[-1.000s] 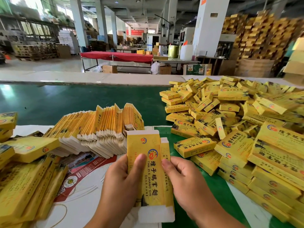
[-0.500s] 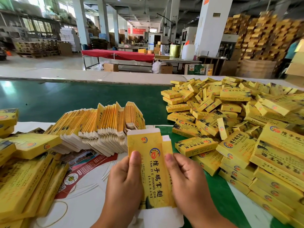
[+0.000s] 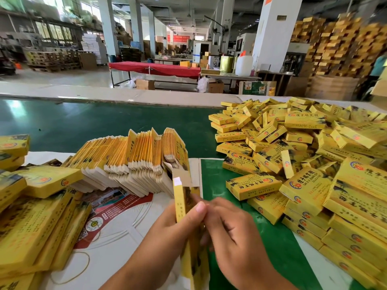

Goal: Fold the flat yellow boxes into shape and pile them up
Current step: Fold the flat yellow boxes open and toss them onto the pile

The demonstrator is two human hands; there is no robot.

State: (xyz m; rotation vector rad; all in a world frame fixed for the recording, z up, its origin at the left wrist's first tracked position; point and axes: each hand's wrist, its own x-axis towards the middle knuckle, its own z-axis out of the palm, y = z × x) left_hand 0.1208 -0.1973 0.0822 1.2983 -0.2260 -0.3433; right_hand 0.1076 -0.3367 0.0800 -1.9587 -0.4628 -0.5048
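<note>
Yellow box (image 3: 181, 203) edge-on at six o'clock, pinched by left hand (image 3: 178, 229); right hand (image 3: 234, 235) curled against it, grip blurred, probably pinching too. Flat stack (image 3: 129, 160) at eleven; folded pile (image 3: 303, 164) at two.

Red-draped table (image 3: 155, 69), white jug (image 3: 244, 65)

I see green work table (image 3: 88, 126), pale board strip along far edge. White printed sheet (image 3: 125, 233) lies flat on near left part. Row of flat yellow box blanks (image 3: 129, 162) stands on edge across sheet. Folded yellow boxes (image 3: 35, 218) stacked at left. Loose heap of folded boxes (image 3: 303, 155) covers table right side.
</note>
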